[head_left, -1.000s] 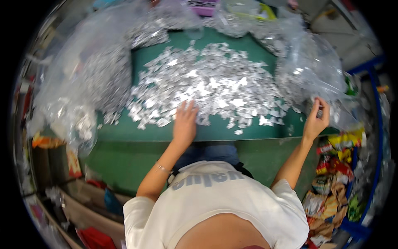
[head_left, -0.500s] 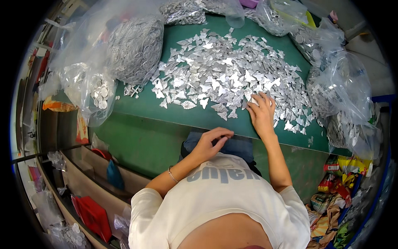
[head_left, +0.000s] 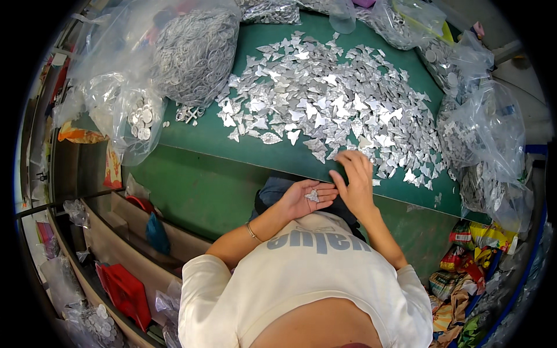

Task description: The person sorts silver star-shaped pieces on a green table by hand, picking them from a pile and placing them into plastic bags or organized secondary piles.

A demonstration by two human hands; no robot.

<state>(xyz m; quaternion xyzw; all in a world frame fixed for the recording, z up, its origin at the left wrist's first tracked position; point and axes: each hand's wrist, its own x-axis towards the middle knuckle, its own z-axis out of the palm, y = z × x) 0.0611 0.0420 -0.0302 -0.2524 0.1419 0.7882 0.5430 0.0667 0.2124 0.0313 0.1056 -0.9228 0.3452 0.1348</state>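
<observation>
My left hand (head_left: 307,198) is turned palm up just in front of the table edge, its fingers stretched out. A small silver metal piece, butterfly-like in shape (head_left: 313,196), rests on that palm. Over the table's front edge is my right hand (head_left: 355,181), thumb apart from the fingers, with nothing visible in it; its fingertips are near the pile's lower edge. A wide, loose pile of similar silver metal pieces (head_left: 325,87) covers much of the green tabletop (head_left: 191,134). One leaf-shaped piece (head_left: 271,138) lies at the pile's near left side.
A clear bag of grey ring-like parts (head_left: 197,55) stands at the left, beside a bag with round discs (head_left: 140,119). More bags of metal parts (head_left: 478,130) line the right side. An open drawer (head_left: 136,240) and a red container (head_left: 123,293) are at lower left.
My left hand has turned palm up, showing the metal piece. My right hand has drawn back from the pile toward the table edge and left hand. The view has shifted slightly.
</observation>
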